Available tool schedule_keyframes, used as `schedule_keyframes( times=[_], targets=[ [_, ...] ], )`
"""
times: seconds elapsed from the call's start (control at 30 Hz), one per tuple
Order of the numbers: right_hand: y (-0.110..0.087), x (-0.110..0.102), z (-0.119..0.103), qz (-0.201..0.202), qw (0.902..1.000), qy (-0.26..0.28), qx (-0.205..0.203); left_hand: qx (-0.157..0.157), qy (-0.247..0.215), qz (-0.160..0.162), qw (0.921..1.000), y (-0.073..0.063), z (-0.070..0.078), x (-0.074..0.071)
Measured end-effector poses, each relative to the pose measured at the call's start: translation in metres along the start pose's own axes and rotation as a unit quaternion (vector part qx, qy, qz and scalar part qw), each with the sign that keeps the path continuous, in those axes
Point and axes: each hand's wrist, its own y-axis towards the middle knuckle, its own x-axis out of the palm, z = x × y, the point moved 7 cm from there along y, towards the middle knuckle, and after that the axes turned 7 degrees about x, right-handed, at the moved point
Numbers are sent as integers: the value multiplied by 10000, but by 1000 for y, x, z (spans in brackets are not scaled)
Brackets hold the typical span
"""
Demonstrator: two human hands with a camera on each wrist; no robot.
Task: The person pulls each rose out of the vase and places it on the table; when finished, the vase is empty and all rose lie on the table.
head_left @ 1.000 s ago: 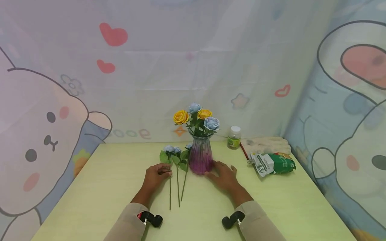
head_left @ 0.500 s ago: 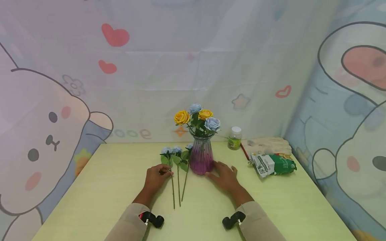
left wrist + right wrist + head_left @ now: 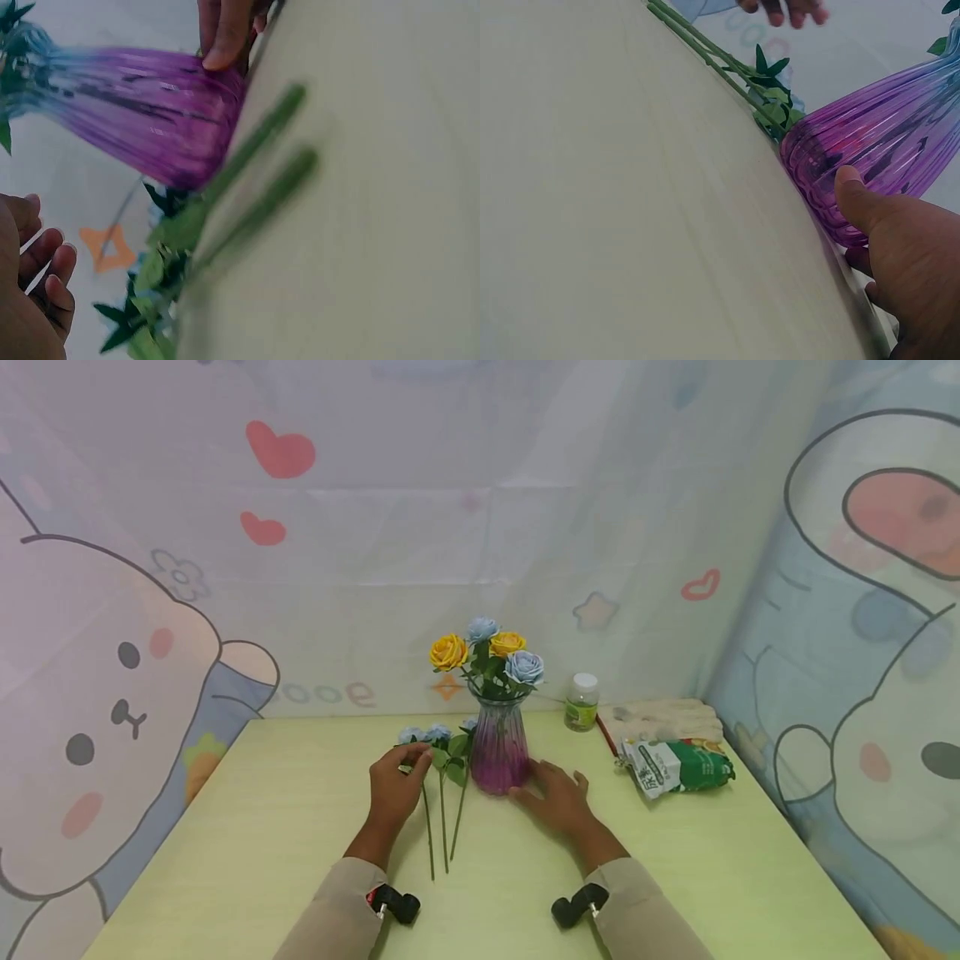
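A glass vase (image 3: 500, 752), purple below and bluish at the neck, stands upright with yellow roses (image 3: 448, 652) and light blue roses (image 3: 525, 667) in it. My right hand (image 3: 558, 802) holds the vase low on its right side, thumb on the front in the right wrist view. Left of the vase, several blue roses (image 3: 437, 733) lie on the table, their green stems (image 3: 443, 827) toward me. My left hand (image 3: 396, 789) is over the leftmost rose, partly covering it. In the left wrist view its fingers (image 3: 46, 251) are loosely bent with nothing between them.
Behind and right of the vase stands a white-capped jar (image 3: 582, 703). Farther right are pale gloves (image 3: 663, 720), a red stick-like item (image 3: 607, 737) and a green-and-white packet (image 3: 678, 768). A printed cloth (image 3: 375, 560) hangs behind the table (image 3: 300, 810).
The left hand has let go of the leftmost rose's stem and moved up, away from me. That stem's lower end shifted slightly right beforehand. The right hand stays at the vase.
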Motion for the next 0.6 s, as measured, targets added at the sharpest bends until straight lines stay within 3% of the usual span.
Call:
schedule_keyframes(
  times=[0.17,0.37,0.6],
  targets=[
    [-2,-1,-3,27,10000,19,-38,-341,-587,106,9976,15,20,9],
    [-2,-2,-3,63,10000,-22,-49,-818,-1484,216,9853,36,42,19],
    [-1,0,-1,45,10000,-17,-62,-873,-2019,139,9754,57,67,24]
  ],
)
